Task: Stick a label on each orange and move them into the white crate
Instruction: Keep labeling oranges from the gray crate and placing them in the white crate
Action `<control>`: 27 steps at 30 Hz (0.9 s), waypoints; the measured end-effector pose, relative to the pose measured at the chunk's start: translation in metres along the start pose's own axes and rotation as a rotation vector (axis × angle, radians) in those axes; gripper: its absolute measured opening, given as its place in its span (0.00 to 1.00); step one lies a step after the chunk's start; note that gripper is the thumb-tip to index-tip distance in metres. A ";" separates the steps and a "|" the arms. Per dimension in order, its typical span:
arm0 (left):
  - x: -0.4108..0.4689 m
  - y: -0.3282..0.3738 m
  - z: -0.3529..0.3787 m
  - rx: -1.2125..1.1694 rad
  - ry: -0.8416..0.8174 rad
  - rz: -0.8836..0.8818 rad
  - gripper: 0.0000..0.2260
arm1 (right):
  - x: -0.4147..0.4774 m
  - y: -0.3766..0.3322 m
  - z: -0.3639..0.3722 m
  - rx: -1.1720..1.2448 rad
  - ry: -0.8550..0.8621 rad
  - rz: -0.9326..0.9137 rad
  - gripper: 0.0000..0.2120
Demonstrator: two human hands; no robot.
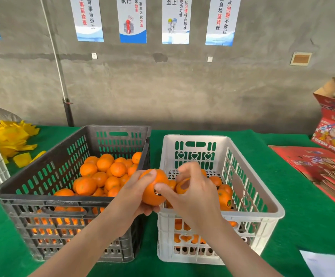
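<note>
Cupping one orange (155, 189) from below and behind, the left grip (135, 193) has its fingers curled under the fruit and its thumb laid across the top. It holds the orange in the air over the gap between the two crates, just at the near left corner of the white crate (273, 206). The right grip (192, 189) holds nothing: its thumb reaches out and presses on the orange at a small dark label (157, 192), and its other fingers curl loosely above. More oranges lie in the white crate, one of them showing a label (229, 202). The black crate (42, 198) just to the left holds a heap of oranges (102, 172). Both crates stand on the green surface (302, 206).
</note>
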State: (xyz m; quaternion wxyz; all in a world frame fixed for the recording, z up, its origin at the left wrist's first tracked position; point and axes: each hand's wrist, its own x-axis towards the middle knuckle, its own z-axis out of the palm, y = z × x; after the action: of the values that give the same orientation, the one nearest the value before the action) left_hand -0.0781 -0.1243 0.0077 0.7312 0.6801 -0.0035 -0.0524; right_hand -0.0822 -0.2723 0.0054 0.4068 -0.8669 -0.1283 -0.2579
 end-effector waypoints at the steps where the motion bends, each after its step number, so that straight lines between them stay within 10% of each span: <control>1: 0.001 -0.001 0.002 -0.029 -0.007 -0.007 0.26 | 0.000 0.004 0.000 0.074 -0.068 0.040 0.26; 9: 0.054 -0.011 0.030 -0.103 0.057 -0.002 0.15 | 0.036 0.045 0.018 0.342 -0.186 -0.014 0.30; 17: 0.103 -0.076 0.041 1.194 -0.011 0.350 0.13 | 0.139 0.198 0.028 -0.296 -0.322 0.474 0.17; 27: 0.106 -0.079 0.037 1.114 0.023 0.339 0.12 | 0.131 0.281 0.047 -0.573 -0.591 0.617 0.23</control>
State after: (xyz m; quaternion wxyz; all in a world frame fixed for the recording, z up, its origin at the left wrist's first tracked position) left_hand 0.0192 -0.1754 -0.0756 0.2612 0.9528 -0.1314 0.0823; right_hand 0.1650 -0.4134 -0.1272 0.1563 -0.9770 0.0999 0.1052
